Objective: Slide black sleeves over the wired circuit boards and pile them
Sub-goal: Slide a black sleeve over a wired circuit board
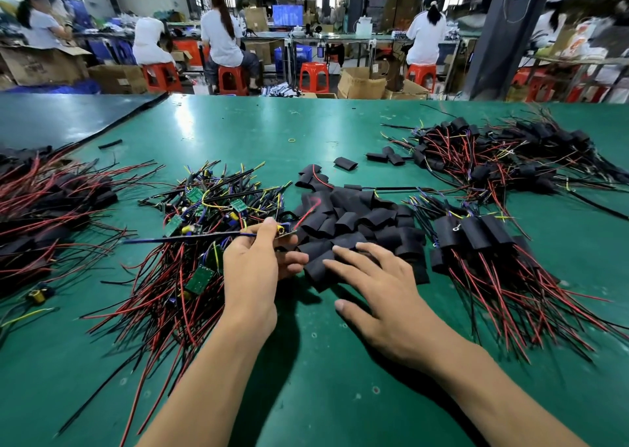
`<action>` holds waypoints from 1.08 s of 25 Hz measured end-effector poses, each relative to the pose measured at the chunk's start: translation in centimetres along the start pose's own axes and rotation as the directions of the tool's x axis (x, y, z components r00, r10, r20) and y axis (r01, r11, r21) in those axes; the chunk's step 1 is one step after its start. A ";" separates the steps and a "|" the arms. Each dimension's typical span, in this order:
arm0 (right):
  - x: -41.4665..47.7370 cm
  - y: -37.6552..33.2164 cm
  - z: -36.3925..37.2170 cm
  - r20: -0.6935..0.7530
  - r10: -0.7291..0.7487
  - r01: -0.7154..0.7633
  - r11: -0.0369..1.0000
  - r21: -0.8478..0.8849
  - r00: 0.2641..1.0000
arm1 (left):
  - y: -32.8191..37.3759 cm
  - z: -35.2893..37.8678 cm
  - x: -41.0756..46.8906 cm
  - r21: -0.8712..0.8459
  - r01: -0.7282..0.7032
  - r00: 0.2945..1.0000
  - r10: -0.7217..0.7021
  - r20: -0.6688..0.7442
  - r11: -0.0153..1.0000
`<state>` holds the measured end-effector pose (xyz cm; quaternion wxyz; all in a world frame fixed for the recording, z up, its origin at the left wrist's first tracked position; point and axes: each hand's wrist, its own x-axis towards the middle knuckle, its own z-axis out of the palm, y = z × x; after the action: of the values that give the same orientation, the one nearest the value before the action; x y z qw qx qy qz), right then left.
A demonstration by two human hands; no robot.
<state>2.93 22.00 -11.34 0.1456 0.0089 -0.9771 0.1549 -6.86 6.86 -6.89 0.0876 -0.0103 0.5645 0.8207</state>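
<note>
Board (289, 233), thin and wired, pinched in left hand (252, 269); right hand (384, 286) splayed empty over flattened matte black sleeves (357, 218).

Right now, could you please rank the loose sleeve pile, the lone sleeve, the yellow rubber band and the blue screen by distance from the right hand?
From the right hand:
1. loose sleeve pile: at its fingertips.
2. lone sleeve: beyond the pile.
3. yellow rubber band: farther back, left.
4. blue screen: across the room.

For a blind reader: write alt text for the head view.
A left hand pinches a wired circuit board; the right hand touches a pile of black sleeves on a green table. Bare boards lie left, sleeved ones right.
</note>
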 end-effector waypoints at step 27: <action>1.2 1.4 -1.8 -0.154 0.533 -0.152 0.485 0.861 0.832 | -0.5 0.1 -0.5 0.122 0.007 0.972 -0.035 0.231 0.992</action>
<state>2.18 23.93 -9.79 0.2867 -0.1565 -0.7177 0.6150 -6.32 7.07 -7.27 0.1624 0.0854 0.5987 0.7797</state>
